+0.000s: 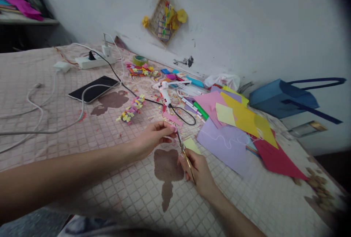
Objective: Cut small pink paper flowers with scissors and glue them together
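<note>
My left hand (153,137) pinches a small pink paper piece (173,129) between thumb and fingers, low over the patterned cloth (131,193). My right hand (199,171) is closed round the handles of a small pair of scissors (184,151), whose blades point up at the pink piece. A pink paper strip (172,117) lies just beyond my left hand. A pale yellow-green square (191,145) lies beside the scissors.
Coloured paper sheets (241,127) spread to the right, with markers (197,107) and a white glue gun (166,92) behind. A phone (93,87), power strip (94,60) and white cables (41,112) lie left. A blue bag (285,98) leans against the wall.
</note>
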Demonstrator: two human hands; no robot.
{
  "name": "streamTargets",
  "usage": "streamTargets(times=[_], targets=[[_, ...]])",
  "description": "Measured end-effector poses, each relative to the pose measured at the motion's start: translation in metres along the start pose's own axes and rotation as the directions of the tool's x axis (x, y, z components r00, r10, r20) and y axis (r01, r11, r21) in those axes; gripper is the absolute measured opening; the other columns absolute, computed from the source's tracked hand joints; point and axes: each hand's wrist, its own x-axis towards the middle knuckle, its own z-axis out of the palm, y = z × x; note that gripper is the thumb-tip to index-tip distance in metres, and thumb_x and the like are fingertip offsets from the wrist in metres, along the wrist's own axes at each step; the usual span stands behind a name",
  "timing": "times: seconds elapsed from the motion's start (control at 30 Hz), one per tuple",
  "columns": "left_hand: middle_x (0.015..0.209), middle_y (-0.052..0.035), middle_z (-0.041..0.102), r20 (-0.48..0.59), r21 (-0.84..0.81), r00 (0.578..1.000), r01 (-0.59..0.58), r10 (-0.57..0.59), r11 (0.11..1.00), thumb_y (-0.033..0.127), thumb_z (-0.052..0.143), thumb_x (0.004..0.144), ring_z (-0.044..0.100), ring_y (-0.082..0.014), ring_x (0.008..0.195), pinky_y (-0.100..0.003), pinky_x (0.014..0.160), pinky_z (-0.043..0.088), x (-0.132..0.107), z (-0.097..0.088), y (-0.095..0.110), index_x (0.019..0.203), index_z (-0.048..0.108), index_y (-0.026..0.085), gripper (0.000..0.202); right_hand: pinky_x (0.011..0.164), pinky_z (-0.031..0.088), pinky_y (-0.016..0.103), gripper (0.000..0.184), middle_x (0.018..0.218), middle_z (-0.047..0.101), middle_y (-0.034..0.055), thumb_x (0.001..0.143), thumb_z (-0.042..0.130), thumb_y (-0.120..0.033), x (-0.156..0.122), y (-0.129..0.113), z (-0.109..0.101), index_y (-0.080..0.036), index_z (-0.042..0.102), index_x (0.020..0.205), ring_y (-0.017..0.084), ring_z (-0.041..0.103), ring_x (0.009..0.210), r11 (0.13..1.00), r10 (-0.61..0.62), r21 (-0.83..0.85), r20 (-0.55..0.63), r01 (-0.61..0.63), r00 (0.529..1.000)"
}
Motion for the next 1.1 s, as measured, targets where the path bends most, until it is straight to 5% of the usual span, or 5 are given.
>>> streamTargets(times=[1.1], targets=[[0.077,-0.0012,0.060,0.020,0.015,1.000,-0.022,0.021,1.000,0.028,0.066,0.072,0.056,-0.0113,0.075,-0.025,0.068,0.042,0.0024,-0.0026,0.0029,0.072,0.056,0.014,0.017,0.043,0.024,0.021,0.039,0.047,0.036,-0.0060,0.086,0.040,-0.047,-0.0016,0.0024,-0.0006,-0.017,0.043,0.061,0.008,0.034,0.043,1.000,-0.003,-0.022,0.011,0.004,1.000]])
